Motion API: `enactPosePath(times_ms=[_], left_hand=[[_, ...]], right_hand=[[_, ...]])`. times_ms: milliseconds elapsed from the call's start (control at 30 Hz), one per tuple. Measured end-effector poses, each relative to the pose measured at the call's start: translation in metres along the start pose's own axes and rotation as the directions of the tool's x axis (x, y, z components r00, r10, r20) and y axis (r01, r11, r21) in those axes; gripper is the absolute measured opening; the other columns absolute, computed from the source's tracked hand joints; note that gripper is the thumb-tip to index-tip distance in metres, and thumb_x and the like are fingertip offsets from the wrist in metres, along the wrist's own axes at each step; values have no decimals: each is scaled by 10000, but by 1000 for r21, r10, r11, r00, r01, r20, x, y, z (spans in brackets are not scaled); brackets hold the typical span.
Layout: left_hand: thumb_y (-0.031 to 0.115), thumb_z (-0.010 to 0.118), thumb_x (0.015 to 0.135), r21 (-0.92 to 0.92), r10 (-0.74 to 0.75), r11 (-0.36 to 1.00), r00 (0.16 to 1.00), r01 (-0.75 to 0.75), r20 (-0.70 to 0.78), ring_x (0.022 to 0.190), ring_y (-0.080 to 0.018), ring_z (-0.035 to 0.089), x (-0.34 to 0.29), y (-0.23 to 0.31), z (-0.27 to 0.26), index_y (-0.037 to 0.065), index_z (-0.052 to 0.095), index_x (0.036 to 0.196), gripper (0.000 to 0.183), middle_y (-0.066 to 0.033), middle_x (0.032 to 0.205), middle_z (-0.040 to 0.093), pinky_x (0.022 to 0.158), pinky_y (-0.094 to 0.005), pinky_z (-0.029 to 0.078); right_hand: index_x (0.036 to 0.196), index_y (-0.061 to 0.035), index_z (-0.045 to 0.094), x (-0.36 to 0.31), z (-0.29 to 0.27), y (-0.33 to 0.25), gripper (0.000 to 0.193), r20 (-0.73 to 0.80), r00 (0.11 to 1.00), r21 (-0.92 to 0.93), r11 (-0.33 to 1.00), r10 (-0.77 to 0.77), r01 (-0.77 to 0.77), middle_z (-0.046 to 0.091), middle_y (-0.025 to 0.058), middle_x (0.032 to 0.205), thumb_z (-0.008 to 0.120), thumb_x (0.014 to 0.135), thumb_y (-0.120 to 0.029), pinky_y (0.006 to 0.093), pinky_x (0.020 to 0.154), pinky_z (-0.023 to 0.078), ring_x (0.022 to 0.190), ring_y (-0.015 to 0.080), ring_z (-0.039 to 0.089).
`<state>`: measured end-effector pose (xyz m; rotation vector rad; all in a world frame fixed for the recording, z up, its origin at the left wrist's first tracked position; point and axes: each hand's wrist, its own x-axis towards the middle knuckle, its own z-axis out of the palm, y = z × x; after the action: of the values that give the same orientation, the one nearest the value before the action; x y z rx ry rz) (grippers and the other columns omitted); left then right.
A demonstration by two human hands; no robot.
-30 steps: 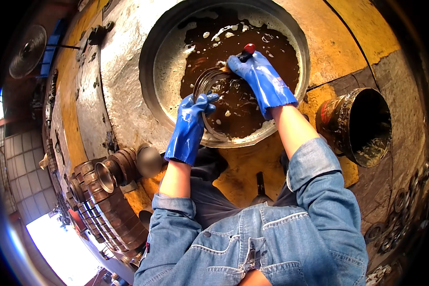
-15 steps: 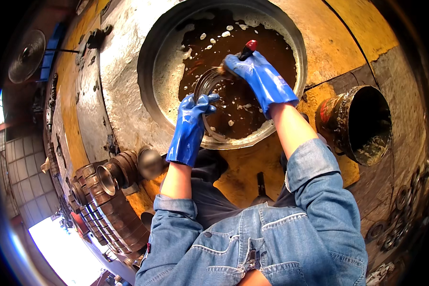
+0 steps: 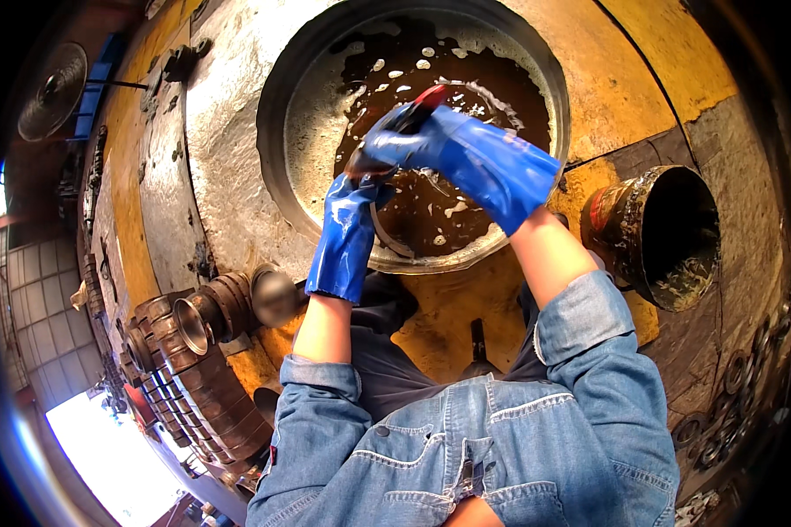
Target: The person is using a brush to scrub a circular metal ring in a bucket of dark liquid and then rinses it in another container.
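My left hand [image 3: 346, 224], in a long blue rubber glove, is closed on a metal ring [image 3: 383, 232] over a round basin [image 3: 278, 132] of brown, foamy liquid. Most of the ring is hidden behind my gloves. My right hand [image 3: 413, 145], gloved the same way and blurred by motion, grips a brush whose red-tipped dark handle [image 3: 431, 97] points up and away from me. It lies right above my left fingers, at the ring's near left side. The bristles are covered by the glove and cannot be made out.
A grimy open bucket [image 3: 677, 237] lies tilted to the right of the basin. Stacked rusty metal rings and cylindrical parts [image 3: 206, 378] stand at the left. More small rings [image 3: 712, 430] lie at the lower right. A fan [image 3: 53, 92] is at the far left.
My right hand has swept left and toward me with the brush, from the ring's far side down to my left fingers. My left hand has stayed nearly in place.
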<state>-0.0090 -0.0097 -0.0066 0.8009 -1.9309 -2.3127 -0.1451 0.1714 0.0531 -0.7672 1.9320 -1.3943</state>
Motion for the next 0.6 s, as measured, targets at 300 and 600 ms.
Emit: enactPosePath(times_ms=[300,600], left_hand=[[114,657,1057,11,-71,997,994,70,88,933,-143,704,-7,12,10,3,667,1368,331,-113,1209,763,861,-303,599],[65,671,1037,-29,-79,996,994,82,71,868,-174,723,5,-3,22,-36,686,1281,264,-133,1162,768,841,-315,608]], right_hand=[[864,-33,724,11,-15,52,298,-273,960,202,979,63,-7,727,75,795,691,924,-323,322,660,519,720,145,648],[905,-71,703,25,-25,125,287,-262,958,451,892,116,15,663,26,834,652,960,-347,311,721,464,758,132,539]])
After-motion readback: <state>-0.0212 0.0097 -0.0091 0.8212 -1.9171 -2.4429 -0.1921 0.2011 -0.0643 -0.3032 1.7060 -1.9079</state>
